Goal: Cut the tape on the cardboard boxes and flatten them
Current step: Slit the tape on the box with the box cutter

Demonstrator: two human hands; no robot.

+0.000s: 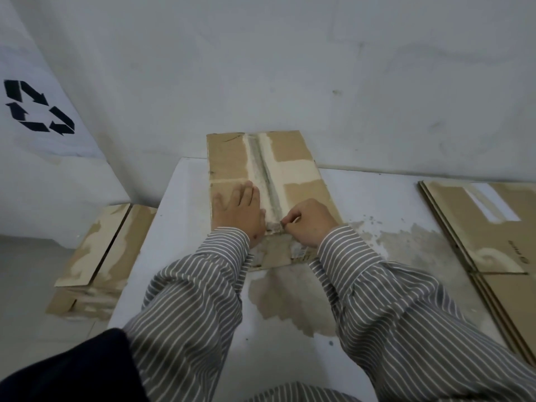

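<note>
The left hand (pixel 238 213) is pressing flat, fingers straight, on the box (pixel 262 181) while the right hand (pixel 309 221) (fingers curled) is pinching the tape (pixel 268 181) at its near end.

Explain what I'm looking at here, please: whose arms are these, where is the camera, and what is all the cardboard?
There is no machine here. This is one picture from a camera worn on a person's head, looking forward and down, so the two striped sleeves coming from the bottom edge are that person's own arms.

On the white table stands a cardboard box with a strip of worn tape running down its middle. The left hand lies flat on the box beside the tape, fingers straight. The right hand has curled fingers pinching something small at the near end of the tape; whether that is a blade or the tape itself is too small to tell.

Flattened boxes lie stacked on the table's right side. More flattened cardboard lies lower down to the left. A white surface with a recycling symbol stands at far left.
</note>
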